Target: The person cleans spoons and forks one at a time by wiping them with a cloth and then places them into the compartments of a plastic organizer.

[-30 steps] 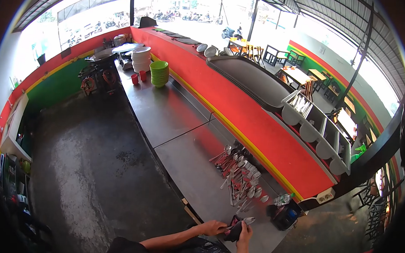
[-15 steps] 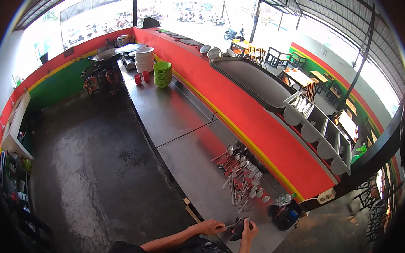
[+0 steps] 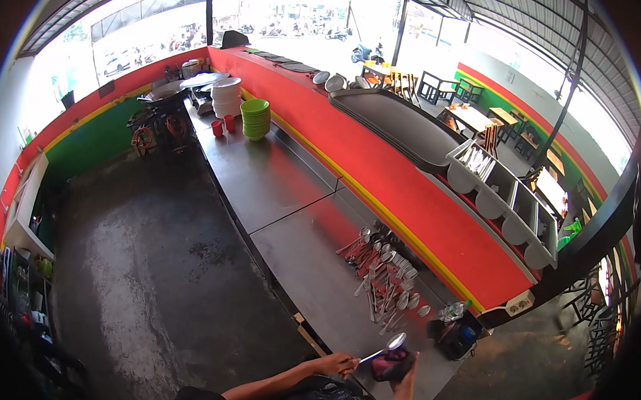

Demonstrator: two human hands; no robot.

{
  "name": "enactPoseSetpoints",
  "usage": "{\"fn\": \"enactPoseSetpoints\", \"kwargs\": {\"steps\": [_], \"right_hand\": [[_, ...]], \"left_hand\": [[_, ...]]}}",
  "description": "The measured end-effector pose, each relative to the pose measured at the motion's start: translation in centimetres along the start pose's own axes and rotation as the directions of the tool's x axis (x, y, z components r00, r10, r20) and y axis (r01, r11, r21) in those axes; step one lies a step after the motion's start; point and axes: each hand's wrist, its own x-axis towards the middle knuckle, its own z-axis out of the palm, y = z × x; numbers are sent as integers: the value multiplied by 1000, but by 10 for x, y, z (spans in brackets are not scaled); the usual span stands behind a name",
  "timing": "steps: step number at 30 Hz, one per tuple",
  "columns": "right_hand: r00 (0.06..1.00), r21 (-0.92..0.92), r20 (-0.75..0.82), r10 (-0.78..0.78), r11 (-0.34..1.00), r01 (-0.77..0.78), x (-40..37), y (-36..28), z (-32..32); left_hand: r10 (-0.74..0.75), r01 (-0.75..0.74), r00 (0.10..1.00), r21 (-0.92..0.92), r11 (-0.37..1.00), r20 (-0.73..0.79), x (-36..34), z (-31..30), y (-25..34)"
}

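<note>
A metal spoon (image 3: 396,341) points up and to the right above the near end of the steel counter (image 3: 282,263). My left hand (image 3: 339,364) is closed around its handle. Just to the right, my right hand (image 3: 404,379) grips a dark, reddish cloth (image 3: 390,365), which lies against the spoon below its bowl. Beyond my hands, a loose pile of spoons and forks (image 3: 385,274) is spread on the counter.
A black device (image 3: 459,336) and a clear bottle (image 3: 453,311) stand right of the pile. Farther off are green bowls (image 3: 255,118), red cups (image 3: 217,128) and white bowls (image 3: 226,96). Trays (image 3: 399,125) and a cutlery rack (image 3: 474,162) rest on the red ledge (image 3: 338,122).
The spoon's bowl has come into view above the cloth. My right hand and the cloth have moved slightly right and down, and the cloth looks more spread.
</note>
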Motion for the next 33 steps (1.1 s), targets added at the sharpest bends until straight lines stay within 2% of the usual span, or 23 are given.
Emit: {"fn": "enactPoseSetpoints", "kwargs": {"steps": [2,3,5,6,8,9,11,14,15,17,18,21,23,24,26,27,29,33], "right_hand": [[996,4,17,85,996,-85,-11,19,27],[992,6,25,127,992,-127,-16,27,43],[943,-139,211,257,963,-231,-24,36,62],[899,-217,294,326,938,-269,-28,39,74],[952,-245,140,273,941,-234,-36,37,110],[968,-261,62,242,940,-219,-38,34,124],[987,-330,43,152,935,-129,-37,28,138],[1000,-459,14,-24,888,27,-27,33,133],[996,-508,9,-88,858,80,-22,34,131],[994,-559,19,-110,823,102,-19,35,126],[992,-584,25,-120,804,112,-19,35,128],[957,-662,2,-289,717,218,-20,36,137],[935,-622,-98,-340,754,210,-20,34,141],[920,-601,-146,-363,771,209,-19,32,145],[939,-556,-151,-310,812,179,-37,16,178],[947,-533,-150,-282,830,163,-43,12,189],[948,-521,-171,-268,842,144,-38,16,186],[916,-516,-207,-344,833,196,-13,29,161]], "left_hand": [[22,-20,999,-56,998,47,3,4,-5],[-16,20,999,-99,995,49,5,7,-7],[-92,102,994,-180,978,61,8,12,-10],[-112,112,994,-278,954,15,5,16,-3],[-165,114,984,-464,878,-72,-1,23,9],[-138,118,990,-444,888,-12,1,15,0],[-85,123,990,-405,906,111,7,-7,-23],[-97,62,986,-239,969,-136,0,5,-9],[-29,4,984,-138,990,-176,-3,9,-4],[119,-105,965,71,992,-235,-9,15,5],[117,-87,962,129,988,-245,-10,15,8],[98,-23,966,297,955,-240,-16,14,14],[61,22,980,407,913,-190,-21,7,19],[51,19,985,389,921,-168,-24,4,21],[34,13,992,353,936,-125,-29,-4,23],[42,10,992,404,915,-119,-31,-8,24],[63,1,992,501,866,-111,-35,-14,28],[90,-50,994,498,866,-58,-44,-28,25]]}}
